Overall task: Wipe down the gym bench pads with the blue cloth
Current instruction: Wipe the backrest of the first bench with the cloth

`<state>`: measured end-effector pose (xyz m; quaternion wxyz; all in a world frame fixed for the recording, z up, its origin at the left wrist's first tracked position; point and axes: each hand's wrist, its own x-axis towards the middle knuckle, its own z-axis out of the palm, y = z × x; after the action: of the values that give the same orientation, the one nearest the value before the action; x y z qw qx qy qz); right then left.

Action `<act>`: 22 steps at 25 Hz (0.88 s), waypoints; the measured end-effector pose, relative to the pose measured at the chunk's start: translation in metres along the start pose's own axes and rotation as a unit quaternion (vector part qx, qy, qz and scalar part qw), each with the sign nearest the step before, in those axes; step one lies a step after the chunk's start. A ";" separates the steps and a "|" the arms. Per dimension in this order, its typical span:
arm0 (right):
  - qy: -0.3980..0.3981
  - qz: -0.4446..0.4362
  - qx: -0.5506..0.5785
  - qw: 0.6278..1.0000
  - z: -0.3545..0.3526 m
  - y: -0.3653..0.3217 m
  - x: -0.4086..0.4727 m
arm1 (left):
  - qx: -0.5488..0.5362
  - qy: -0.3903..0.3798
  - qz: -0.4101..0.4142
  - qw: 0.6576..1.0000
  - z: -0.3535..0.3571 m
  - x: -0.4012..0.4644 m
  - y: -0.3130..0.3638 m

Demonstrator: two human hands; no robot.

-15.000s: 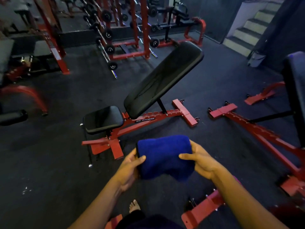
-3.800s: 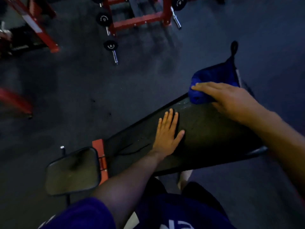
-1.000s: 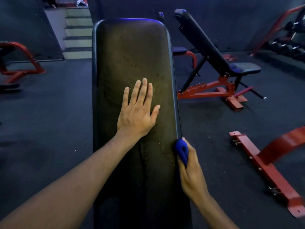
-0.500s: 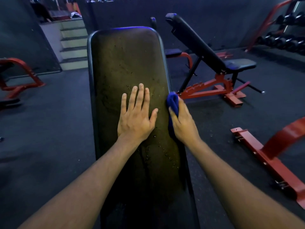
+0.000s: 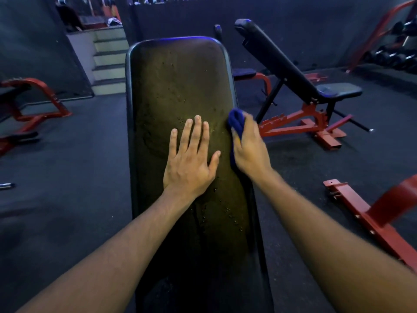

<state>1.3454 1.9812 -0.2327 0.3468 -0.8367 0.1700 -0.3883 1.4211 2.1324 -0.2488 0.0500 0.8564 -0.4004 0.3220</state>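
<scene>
- On the bench pad (image 5: 180,86), the left hand (image 5: 191,163) lies flat, fingers straight, holding nothing.
- At the pad's right edge, the right hand (image 5: 249,150) grips the bunched blue cloth (image 5: 235,122).

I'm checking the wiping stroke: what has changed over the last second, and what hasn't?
The right hand, gripping the blue cloth, slid up the right edge of the back pad, away from the person. The left hand stayed flat on the pad, fingers spread. The droplets lower down remain.

Blue cloth (image 5: 236,123) mostly under right hand (image 5: 249,150)
</scene>
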 end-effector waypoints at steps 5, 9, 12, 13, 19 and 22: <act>-0.024 -0.031 0.029 0.999 -0.008 0.005 -0.009 | -0.004 0.004 -0.002 1.000 -0.001 0.001 0.000; -0.098 0.021 0.053 0.994 -0.034 0.023 -0.106 | -0.006 -0.012 0.000 1.000 -0.009 -0.002 0.000; -0.067 0.093 0.071 0.991 -0.058 0.025 -0.152 | -0.036 -0.013 -0.030 0.999 -0.028 -0.015 0.006; -0.044 0.112 0.086 0.989 -0.063 0.027 -0.166 | -0.060 -0.005 -0.043 0.997 -0.031 -0.031 0.013; -0.061 0.129 0.088 0.986 -0.047 0.033 -0.227 | -0.023 -0.060 0.027 0.998 -0.012 -0.166 0.063; -0.047 0.095 0.057 0.993 -0.022 0.034 -0.215 | 0.000 -0.067 0.014 0.998 -0.005 -0.158 0.064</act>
<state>1.1907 2.0661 -0.3613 0.4365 -0.8131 0.2096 -0.3231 1.2978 2.1946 -0.3491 0.0186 0.8703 -0.4149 0.2649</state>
